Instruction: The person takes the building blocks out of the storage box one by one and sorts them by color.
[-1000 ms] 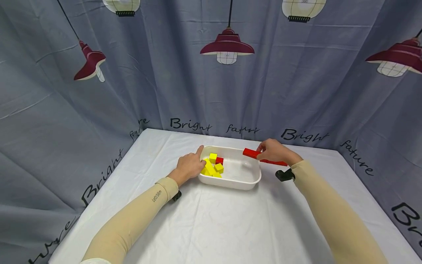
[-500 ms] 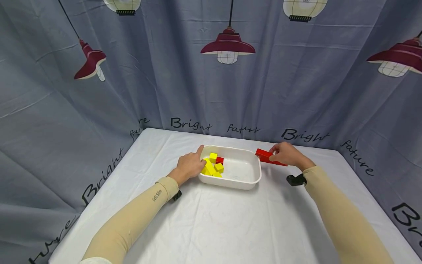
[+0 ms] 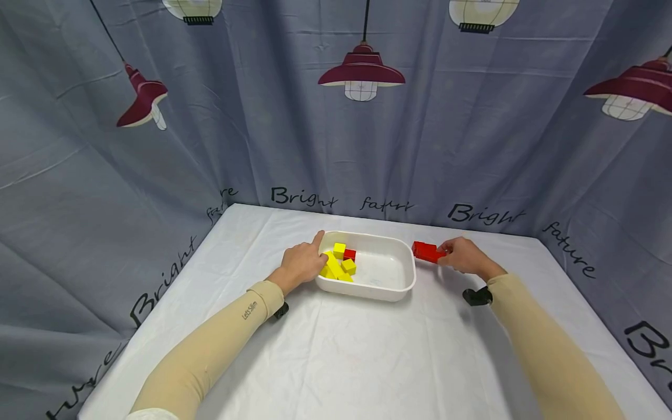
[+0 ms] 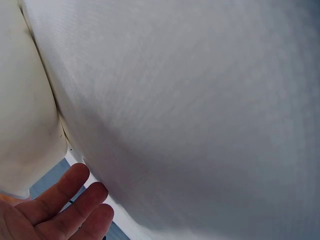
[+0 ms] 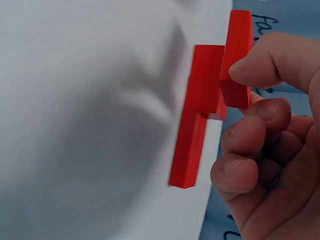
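Observation:
My left hand grips the left rim of a white plastic tub, its thumb over the rim and its index finger along the far corner. The left wrist view shows its other fingers loosely extended beside the tub's outer wall. Just right of the tub, my right hand pinches a red block between thumb and fingers. That block stands over other red blocks lying on the table, one of them a long narrow bar. The remaining right-hand fingers are curled loosely inward.
Several yellow blocks and a red cube sit in the tub's left half. A white cloth covers the table. Behind it hangs a grey-blue curtain printed with lamps and lettering.
My right hand has moved right and lower, from over the tub's right rim to the red blocks beside it. The red block in it has turned. My left hand stays put.

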Available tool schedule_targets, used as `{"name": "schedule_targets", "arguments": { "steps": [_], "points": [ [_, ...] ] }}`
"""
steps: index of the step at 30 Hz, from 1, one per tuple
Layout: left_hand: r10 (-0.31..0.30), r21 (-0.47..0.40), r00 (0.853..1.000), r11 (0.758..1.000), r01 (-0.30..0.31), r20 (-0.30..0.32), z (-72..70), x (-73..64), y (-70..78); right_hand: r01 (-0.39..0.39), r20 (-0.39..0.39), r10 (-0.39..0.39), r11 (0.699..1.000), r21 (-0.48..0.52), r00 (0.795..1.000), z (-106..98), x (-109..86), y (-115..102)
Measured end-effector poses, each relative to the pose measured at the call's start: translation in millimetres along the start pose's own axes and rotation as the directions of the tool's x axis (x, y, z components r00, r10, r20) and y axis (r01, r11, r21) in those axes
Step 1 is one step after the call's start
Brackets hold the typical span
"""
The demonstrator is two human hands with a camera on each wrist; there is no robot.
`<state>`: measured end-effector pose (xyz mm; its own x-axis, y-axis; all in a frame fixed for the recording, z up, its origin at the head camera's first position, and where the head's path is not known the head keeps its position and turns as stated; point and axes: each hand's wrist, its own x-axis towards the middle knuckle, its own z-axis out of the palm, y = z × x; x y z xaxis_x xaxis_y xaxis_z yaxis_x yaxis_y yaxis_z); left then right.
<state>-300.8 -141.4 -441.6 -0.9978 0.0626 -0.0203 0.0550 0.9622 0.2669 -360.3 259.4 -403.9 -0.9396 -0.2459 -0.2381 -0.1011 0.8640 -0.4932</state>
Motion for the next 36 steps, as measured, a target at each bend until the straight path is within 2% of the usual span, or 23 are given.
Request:
{"name": "schedule_targets", "arguments": {
  "steps": [12, 22, 36],
  "points": [
    [0.001, -0.005, 1.000, 1.000, -0.001, -0.002, 3.4, 0.3, -0.1, 0.010, -0.014, -0.011, 0.999, -0.040, 1.000, 24, 10.3, 18],
    [0.005, -0.006, 1.000, 1.000, -0.005, -0.003, 0.7, -0.4, 1.3, -0.020, -0.043, 0.019, 0.999, -0.035, 0.999, 31, 8.8, 17],
    [0.000, -0.001, 1.000, 1.000, 0.000, -0.001, -1.9, -0.7, 1.2, -0.007, -0.098, 0.006, 1.000, -0.009, 0.995, 35, 15.1, 13]
  ]
}}
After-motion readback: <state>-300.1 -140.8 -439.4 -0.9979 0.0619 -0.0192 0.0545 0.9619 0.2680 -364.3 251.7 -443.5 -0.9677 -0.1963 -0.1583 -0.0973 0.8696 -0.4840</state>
